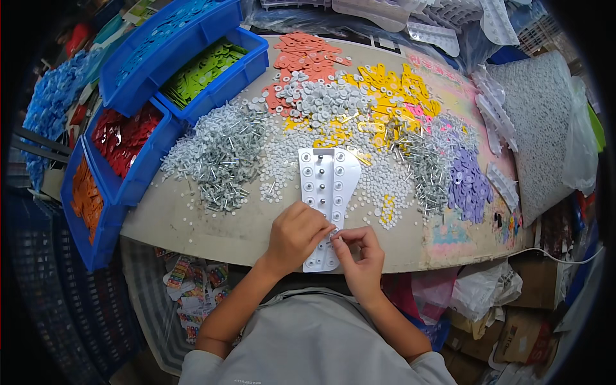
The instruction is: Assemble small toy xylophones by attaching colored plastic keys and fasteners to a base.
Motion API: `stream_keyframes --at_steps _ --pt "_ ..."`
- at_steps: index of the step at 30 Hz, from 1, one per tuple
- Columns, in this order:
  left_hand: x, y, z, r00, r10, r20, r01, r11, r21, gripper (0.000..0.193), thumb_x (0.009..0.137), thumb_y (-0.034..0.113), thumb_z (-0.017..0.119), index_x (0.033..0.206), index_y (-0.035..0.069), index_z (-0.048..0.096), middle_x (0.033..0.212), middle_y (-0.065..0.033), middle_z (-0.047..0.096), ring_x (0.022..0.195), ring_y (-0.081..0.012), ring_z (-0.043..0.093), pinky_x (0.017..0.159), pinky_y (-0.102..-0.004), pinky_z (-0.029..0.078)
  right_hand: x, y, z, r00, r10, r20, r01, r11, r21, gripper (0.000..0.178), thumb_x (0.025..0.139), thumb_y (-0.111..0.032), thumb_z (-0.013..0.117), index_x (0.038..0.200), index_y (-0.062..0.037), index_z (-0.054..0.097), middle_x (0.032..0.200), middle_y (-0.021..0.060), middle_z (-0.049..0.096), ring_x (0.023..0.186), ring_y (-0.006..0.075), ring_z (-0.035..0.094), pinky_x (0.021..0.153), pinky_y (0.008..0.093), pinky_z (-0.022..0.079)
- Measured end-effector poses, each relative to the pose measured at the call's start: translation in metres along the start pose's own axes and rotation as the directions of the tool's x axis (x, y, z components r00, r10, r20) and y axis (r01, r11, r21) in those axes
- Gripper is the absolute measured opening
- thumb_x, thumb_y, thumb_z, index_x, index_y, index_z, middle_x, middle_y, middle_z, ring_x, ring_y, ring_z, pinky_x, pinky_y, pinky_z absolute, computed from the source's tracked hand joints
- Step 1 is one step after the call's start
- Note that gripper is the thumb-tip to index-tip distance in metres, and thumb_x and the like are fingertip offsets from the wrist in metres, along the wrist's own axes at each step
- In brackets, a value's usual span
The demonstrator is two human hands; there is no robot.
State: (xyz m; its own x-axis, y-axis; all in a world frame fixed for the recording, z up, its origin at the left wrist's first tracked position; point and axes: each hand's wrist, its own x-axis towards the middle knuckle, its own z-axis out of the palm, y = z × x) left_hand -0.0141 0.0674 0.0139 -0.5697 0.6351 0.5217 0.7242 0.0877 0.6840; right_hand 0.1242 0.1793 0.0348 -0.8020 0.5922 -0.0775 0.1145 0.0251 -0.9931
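Our flared white plastic panel [330, 192], round cups [340, 171] flanking its metal-studded channel [326, 183], lies on the grey tabletop [212, 236] before us; our left hand [294, 235] and right hand [364, 260] pinch narrowly, contents unclear.

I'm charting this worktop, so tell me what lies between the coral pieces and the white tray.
Head view: a heap of white round pieces, then scattered yellow pieces and small white discs, nearer the tray.

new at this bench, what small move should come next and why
Perhaps lower the left hand and right hand together toward the middle channel of the white tray: they meet over its lower half, and silver studs line that channel further up. Anything pinched there is too small to tell.
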Motion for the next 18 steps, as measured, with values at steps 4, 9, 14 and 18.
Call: stream_keyframes --at_steps 4,9,14,18 --pt "-0.003 0.002 -0.015 0.998 0.024 0.053 -0.024 1.000 -0.007 0.018 0.079 0.019 0.084 0.088 0.006 0.074 0.104 -0.0069 0.072 0.098 -0.0277 0.063 0.088 -0.0414 0.048 -0.001 0.003 -0.002 0.995 -0.098 0.028 0.102 0.965 -0.243 0.012 0.095 -0.002 0.073 0.102 0.0002 0.065 0.102 0.0087 0.069 0.095 0.0144 0.067 0.085 0.0293 0.054" --pt "-0.015 0.007 -0.036 0.978 -0.021 0.205 0.012 0.999 0.045 0.029 0.090 0.034 0.073 0.104 0.010 0.080 0.128 -0.0095 0.066 0.115 -0.0312 0.058 0.102 -0.0435 0.039 0.001 -0.005 0.002 0.974 -0.209 0.088 0.226 0.901 -0.371 0.012 0.091 0.000 0.075 0.099 -0.0018 0.067 0.091 0.0095 0.065 0.089 0.0202 0.065 0.080 0.0312 0.054" --pt "-0.028 0.012 -0.039 0.973 -0.031 0.231 -0.009 0.986 0.169 0.030 0.091 0.032 0.072 0.112 0.012 0.079 0.133 -0.0091 0.063 0.119 -0.0323 0.057 0.104 -0.0447 0.038 0.005 -0.010 0.004 0.955 -0.253 0.156 0.296 0.850 -0.436 0.016 0.084 0.004 0.078 0.096 -0.0028 0.070 0.089 0.0102 0.066 0.086 0.0271 0.062 0.074 0.0359 0.053" --pt "-0.021 -0.015 -0.054 0.975 -0.220 -0.015 0.214 0.932 0.293 0.017 0.088 0.019 0.076 0.101 0.010 0.074 0.115 -0.0077 0.067 0.109 -0.0283 0.060 0.094 -0.0423 0.041 0.007 -0.013 0.004 0.893 -0.369 0.258 0.451 0.735 -0.507 0.021 0.078 0.007 0.078 0.094 -0.0027 0.069 0.088 0.0091 0.068 0.086 0.0299 0.061 0.072 0.0391 0.052"
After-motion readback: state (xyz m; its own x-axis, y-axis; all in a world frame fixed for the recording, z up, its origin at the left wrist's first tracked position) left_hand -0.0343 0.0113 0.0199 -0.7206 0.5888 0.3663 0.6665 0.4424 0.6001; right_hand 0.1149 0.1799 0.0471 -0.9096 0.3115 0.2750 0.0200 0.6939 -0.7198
